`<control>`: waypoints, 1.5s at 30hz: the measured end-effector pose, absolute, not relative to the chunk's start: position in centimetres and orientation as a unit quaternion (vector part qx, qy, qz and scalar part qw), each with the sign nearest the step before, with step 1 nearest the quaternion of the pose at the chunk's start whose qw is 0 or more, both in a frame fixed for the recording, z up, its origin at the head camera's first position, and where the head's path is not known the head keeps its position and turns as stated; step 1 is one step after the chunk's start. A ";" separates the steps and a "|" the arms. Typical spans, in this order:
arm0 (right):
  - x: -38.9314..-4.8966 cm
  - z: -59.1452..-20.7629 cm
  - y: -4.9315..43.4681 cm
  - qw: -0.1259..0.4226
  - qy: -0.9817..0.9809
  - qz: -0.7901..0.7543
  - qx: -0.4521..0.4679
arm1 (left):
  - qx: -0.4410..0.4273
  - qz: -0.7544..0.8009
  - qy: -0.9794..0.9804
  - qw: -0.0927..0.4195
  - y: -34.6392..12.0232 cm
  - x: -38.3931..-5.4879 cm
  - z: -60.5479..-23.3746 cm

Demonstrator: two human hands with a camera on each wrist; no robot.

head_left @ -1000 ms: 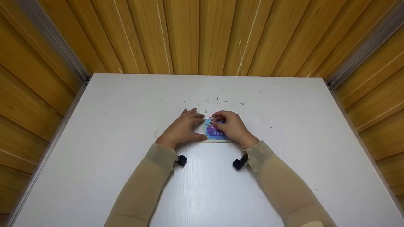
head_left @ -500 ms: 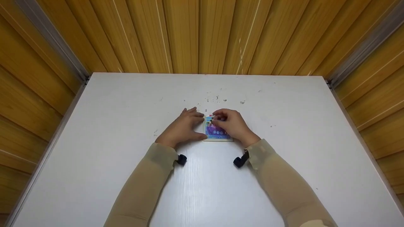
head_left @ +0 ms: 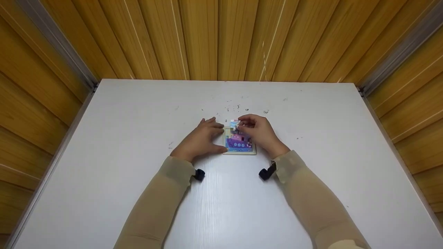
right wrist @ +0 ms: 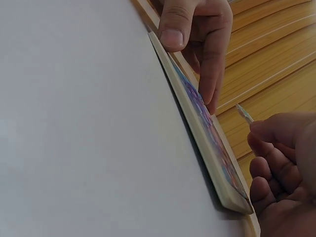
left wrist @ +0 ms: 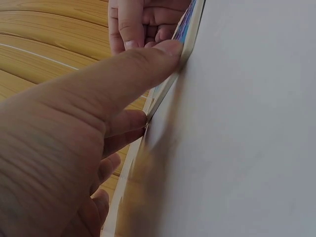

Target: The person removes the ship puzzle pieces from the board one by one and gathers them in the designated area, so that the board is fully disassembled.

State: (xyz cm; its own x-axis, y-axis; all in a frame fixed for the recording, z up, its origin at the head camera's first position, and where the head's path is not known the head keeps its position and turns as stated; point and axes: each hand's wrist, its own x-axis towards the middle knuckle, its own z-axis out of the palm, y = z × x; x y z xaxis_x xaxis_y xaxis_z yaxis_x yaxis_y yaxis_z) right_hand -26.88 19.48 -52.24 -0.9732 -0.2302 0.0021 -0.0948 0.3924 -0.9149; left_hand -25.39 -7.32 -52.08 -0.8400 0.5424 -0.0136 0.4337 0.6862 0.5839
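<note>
You have the thin square puzzle board with a pale rim [head_left: 238,153] lying flat on the white rectangular table [head_left: 221,207]. Your bare left hand [head_left: 205,140] is at the board's left side, thumb on its near left corner, fingers by the left edge. To the right, your bare right hand [head_left: 259,134] pinches a small flat multicoloured puzzle piece [head_left: 234,124] above the board's far edge. Behind the table stands the yellow-brown wood-grain panel wall [head_left: 221,41].

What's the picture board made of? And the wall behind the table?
The picture board looks like wood or fibreboard: its edge is pale and matte. The wall has grain lines and a slight sheen, maybe varnished wood or printed panels.
</note>
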 end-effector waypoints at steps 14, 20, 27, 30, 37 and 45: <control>-28.0 -52.2 21.5 0.022 0.830 -0.554 -0.062 | 0.258 0.298 0.913 0.100 -7.2 -25.3 -52.0; -28.7 -52.5 23.0 -0.010 0.834 -0.550 -0.037 | 0.260 0.304 0.911 0.098 -7.3 -25.2 -52.0; -29.4 -52.6 25.1 -0.045 0.868 -0.494 -0.011 | 0.252 0.306 0.913 0.095 -7.3 -25.0 -52.0; -29.5 -52.5 25.9 -0.049 0.884 -0.465 -0.003 | 0.247 0.311 0.913 0.097 -7.3 -24.9 -52.0; -29.5 -52.4 26.7 -0.029 0.904 -0.426 0.015 | 0.241 0.304 0.916 0.100 -7.3 -24.8 -52.1; -29.7 -52.6 27.1 -0.038 0.912 -0.409 0.018 | 0.235 0.299 0.919 0.103 -6.9 -24.6 -52.0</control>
